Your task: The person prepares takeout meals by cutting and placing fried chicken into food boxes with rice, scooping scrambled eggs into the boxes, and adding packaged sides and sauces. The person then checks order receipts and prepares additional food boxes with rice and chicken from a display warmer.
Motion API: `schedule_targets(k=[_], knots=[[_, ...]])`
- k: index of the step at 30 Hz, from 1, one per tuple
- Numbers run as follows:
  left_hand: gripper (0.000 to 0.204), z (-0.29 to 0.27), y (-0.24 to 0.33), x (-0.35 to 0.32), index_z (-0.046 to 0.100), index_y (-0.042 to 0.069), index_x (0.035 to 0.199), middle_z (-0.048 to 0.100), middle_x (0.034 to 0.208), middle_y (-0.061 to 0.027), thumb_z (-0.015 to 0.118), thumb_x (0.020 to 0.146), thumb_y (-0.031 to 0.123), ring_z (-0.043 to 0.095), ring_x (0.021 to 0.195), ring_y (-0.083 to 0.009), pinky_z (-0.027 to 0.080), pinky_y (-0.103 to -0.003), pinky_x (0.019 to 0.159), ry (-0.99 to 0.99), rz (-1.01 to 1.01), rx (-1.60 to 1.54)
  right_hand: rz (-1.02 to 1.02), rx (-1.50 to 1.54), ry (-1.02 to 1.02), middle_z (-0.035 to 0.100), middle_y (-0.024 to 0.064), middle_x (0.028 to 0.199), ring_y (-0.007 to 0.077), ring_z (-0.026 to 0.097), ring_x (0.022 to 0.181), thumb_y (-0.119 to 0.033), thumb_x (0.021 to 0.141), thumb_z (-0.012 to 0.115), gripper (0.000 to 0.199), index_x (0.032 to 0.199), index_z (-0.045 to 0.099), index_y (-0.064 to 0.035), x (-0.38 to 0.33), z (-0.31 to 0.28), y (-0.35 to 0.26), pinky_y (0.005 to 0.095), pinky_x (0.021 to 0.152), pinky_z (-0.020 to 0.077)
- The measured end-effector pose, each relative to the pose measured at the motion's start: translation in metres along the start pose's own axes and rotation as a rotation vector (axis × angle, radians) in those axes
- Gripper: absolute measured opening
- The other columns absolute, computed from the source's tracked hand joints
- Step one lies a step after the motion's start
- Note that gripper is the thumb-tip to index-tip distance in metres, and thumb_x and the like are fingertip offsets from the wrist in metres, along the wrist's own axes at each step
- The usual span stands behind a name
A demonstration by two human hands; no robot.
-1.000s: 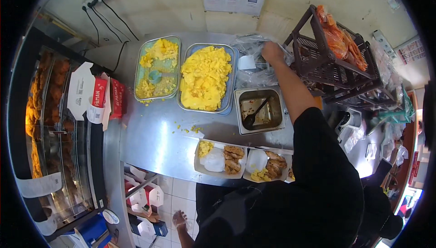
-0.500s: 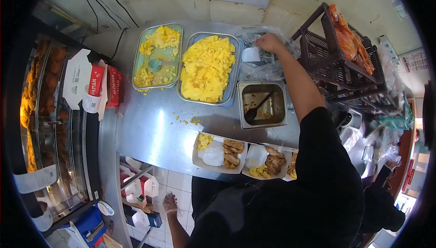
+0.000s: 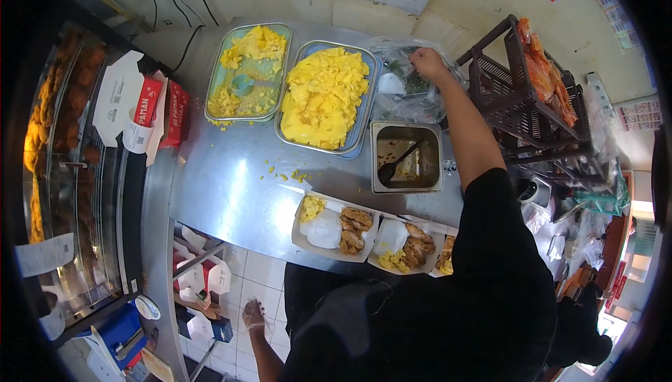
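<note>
My right hand (image 3: 428, 63) reaches into a clear plastic bag (image 3: 392, 110) at the back of the counter. Its fingers are closed among dark green contents; exactly what they grip is hidden. A white piece (image 3: 390, 84) lies in the same bag. Low beside the counter's front edge hangs my left hand (image 3: 253, 313), in a clear plastic glove, loosely open and holding nothing. Open meal boxes (image 3: 334, 256) line the front edge, with white wrapped portions (image 3: 325, 229), browned fried pieces (image 3: 353, 231) and yellow egg (image 3: 312, 207). My right arm partly covers the rightmost box.
Two trays of scrambled egg (image 3: 323, 98) stand at the back left, one with a scoop (image 3: 243, 84). A metal pan (image 3: 406, 187) holds a dark spoon. Brown crates (image 3: 490, 74) stand right, a heated display case (image 3: 77, 193) left. Another person (image 3: 584, 333) is at far right.
My right hand remains at the plastic bag, its fingers shifted slightly within it. My left hand still hangs low. The whole view has shifted slightly.
</note>
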State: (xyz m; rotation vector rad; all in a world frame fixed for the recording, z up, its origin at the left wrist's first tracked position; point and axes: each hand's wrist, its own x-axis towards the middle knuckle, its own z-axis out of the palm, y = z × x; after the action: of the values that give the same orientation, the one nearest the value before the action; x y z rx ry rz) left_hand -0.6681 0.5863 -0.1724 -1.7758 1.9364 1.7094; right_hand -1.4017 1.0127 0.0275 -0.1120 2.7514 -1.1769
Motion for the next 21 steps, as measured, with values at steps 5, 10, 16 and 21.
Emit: schedule_targets(k=[5, 10, 16, 21], knots=[[0.032, 0.013, 0.065, -0.006, 0.058, 0.001, 0.102, 0.062, 0.084, -0.0069, 0.052, 0.090, 0.029, 0.057, 0.065, -0.0125, 0.046, -0.024, 0.057, 0.096, 0.233, -0.182, 0.076, 0.415, -0.137, 0.047, -0.0031, 0.064, 0.0070, 0.041, 0.052, -0.025, 0.088, 0.052, 0.016, 0.083, 0.055, -0.0093, -0.034, -0.013, -0.032, 0.0227, 0.044, 0.0342], [0.029, 0.027, 0.211, -0.029, 0.057, -0.004, 0.103, 0.062, 0.086, -0.0093, 0.051, 0.091, 0.022, 0.058, 0.070, -0.0138, 0.049, -0.026, 0.065, -0.002, 0.746, -0.249, 0.011, 0.628, -0.139, 0.048, -0.0019, 0.069, 0.0068, 0.044, 0.055, -0.021, 0.089, 0.049, 0.015, 0.089, 0.055, -0.0075, -0.109, -0.049, -0.097, 0.0218, 0.047, 0.0356], [0.061, 0.123, 0.401, -0.176, 0.036, 0.003, 0.131, 0.046, 0.120, -0.0127, 0.065, 0.077, 0.002, 0.054, 0.099, -0.0207, 0.051, -0.033, 0.077, -0.660, 0.990, -0.492, -0.157, 0.541, -0.365, 0.048, -0.0061, 0.071, 0.0022, 0.042, 0.056, -0.028, 0.091, 0.051, 0.017, 0.088, 0.055, -0.0113, -0.259, -0.046, -0.192, 0.0184, 0.047, 0.0347], [0.052, 0.162, 0.400, -0.193, 0.040, 0.003, 0.126, 0.043, 0.119, -0.0081, 0.065, 0.080, 0.004, 0.054, 0.084, -0.0116, 0.049, -0.021, 0.059, -1.198, 0.545, -0.225, -0.066, 0.531, -0.444, 0.048, -0.0060, 0.066, 0.0027, 0.042, 0.054, -0.029, 0.090, 0.054, 0.019, 0.090, 0.056, -0.0104, -0.379, -0.016, -0.206, 0.0187, 0.047, 0.0361]])
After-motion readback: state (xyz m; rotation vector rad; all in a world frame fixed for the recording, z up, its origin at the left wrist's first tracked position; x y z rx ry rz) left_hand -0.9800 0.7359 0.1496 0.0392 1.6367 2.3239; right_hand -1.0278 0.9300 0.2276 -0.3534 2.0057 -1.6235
